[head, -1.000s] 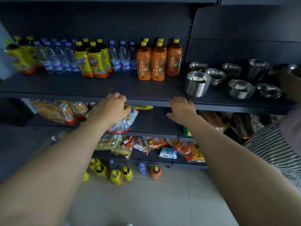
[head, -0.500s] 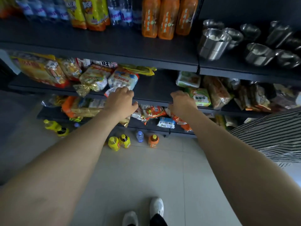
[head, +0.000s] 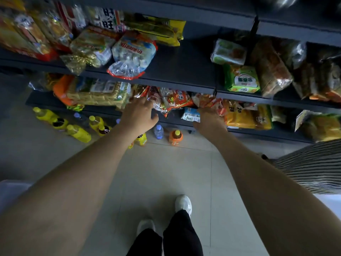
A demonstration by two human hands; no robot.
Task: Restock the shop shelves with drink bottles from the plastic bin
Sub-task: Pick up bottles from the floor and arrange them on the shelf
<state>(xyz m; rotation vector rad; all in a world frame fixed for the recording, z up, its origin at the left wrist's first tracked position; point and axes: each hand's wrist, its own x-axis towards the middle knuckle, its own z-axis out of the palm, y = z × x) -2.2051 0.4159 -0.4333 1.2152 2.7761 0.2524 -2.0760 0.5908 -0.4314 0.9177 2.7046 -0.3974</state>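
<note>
Left fingers: the fingers [head: 145, 103] of the left hand [head: 138, 115] are curling loosely downward with the thumb spreading to the side, grasping nothing.
Right fingers: the right hand [head: 209, 120] is reaching out beside it; its fingers are lying against the packets behind them, and whether they are grasping anything I cannot tell.
Hands: both are hovering in front of the lowest shelf edge, with the bottles below and beyond them.
Bottles: all are standing on the floor at the foot of the shelves. A small clear water bottle [head: 158, 132] with a blue cap and an orange bottle [head: 175, 138] with a yellow cap are standing side by side between the hands. A loose cluster of yellow bottles [head: 79, 133] is standing to the left.
Shelves: dark shelves [head: 184, 71] are carrying heaps of bright snack packets [head: 132, 54] in yellow, orange, green and clear wrap.
Floor: pale tiled floor [head: 166, 172], dimly lit.
Person: white shoes [head: 183, 203] and black trousers [head: 180, 237] are showing below; a striped cloth [head: 313, 167] is hanging at the right edge.
</note>
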